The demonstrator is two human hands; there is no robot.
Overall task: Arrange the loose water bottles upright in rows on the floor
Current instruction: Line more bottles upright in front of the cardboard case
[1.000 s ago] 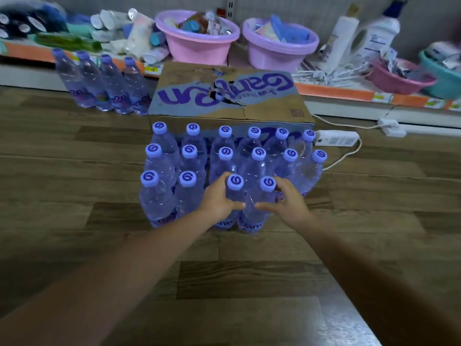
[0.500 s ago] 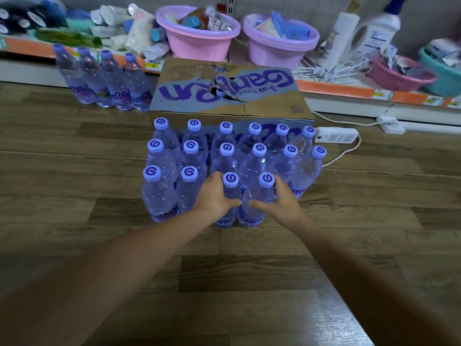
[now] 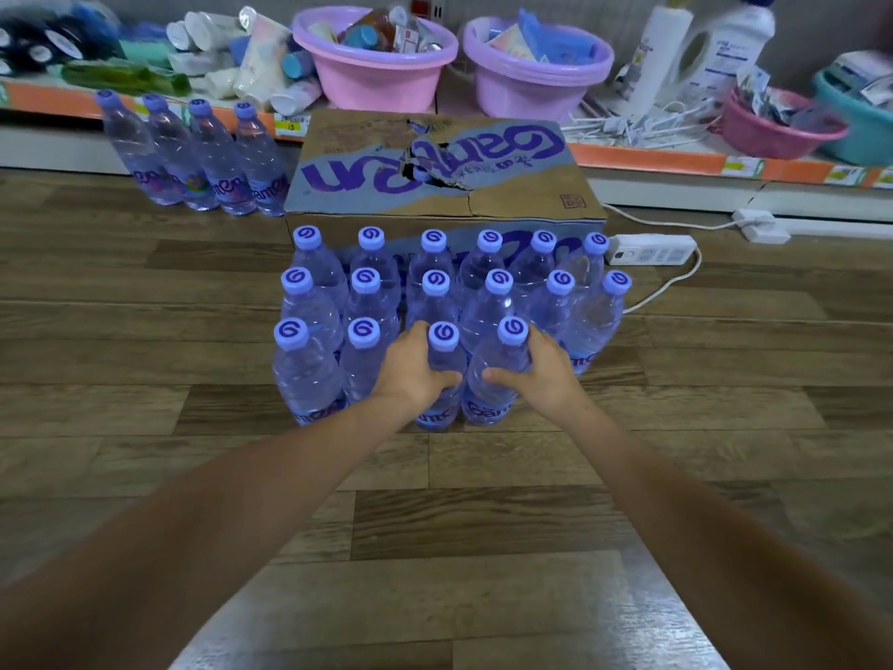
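Several clear water bottles with purple caps stand upright in three rows on the wooden floor, in front of a cardboard box [image 3: 439,171]. My left hand [image 3: 410,367] grips the third bottle [image 3: 442,350] of the front row around its upper body. My right hand [image 3: 546,369] grips the fourth front-row bottle [image 3: 497,374] the same way. Both held bottles stand upright with their bases on the floor, side by side. Two more front-row bottles [image 3: 304,374] stand to the left of my left hand.
Another row of several bottles [image 3: 203,157] stands at the back left against a low shelf. The shelf holds pink and purple basins [image 3: 377,74], detergent bottles [image 3: 725,41] and sundries. A white power strip [image 3: 652,248] with its cord lies right of the box.
Both hands have stayed on the same two front-row bottles and nudged them slightly toward the rows behind. The view has shifted a little.
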